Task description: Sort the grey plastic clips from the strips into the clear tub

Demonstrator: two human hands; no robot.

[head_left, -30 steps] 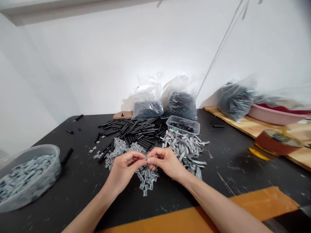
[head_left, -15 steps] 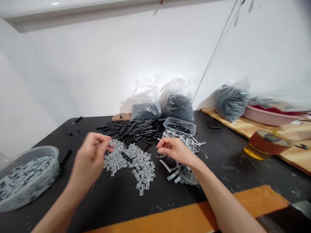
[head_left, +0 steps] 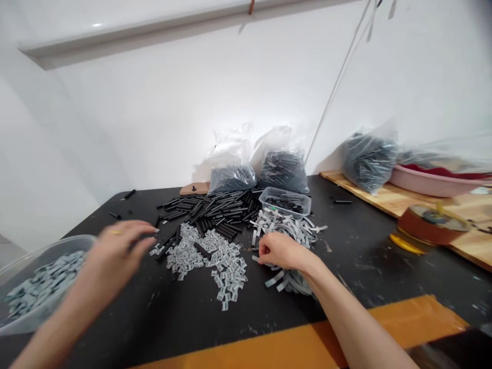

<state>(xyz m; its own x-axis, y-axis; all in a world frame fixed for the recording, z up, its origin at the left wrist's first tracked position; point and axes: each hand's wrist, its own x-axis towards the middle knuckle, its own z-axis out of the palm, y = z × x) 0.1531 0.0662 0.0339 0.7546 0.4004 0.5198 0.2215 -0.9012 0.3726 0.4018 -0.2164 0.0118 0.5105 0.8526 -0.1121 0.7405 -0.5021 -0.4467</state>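
My left hand (head_left: 121, 251) is over the table beside the round plastic tub (head_left: 90, 241), thumb and fingers apart and slightly blurred. A tiny pale piece (head_left: 156, 230) shows by its fingertips; whether it touches them I cannot tell. My right hand (head_left: 282, 251) is closed in a pinch at the pile of grey strips (head_left: 298, 228), and a short strip end (head_left: 255, 259) pokes out by the fingertips. Between the hands lies a heap of small grey buckle-like pieces (head_left: 228, 266). Behind it are many black rods (head_left: 215, 212).
A clear box (head_left: 305, 206) of black parts stands behind the strips. Filled plastic bags (head_left: 282, 169) lean on the wall. At right are a brown-and-yellow roll (head_left: 426, 228), a wooden board (head_left: 346, 184) and a pink basin (head_left: 426, 185). Orange tape (head_left: 269, 348) covers the front edge.
My left hand has moved left towards the tub and its fingers have opened from a pinch on a small grey piece. The right hand has lowered onto the strips and closed.
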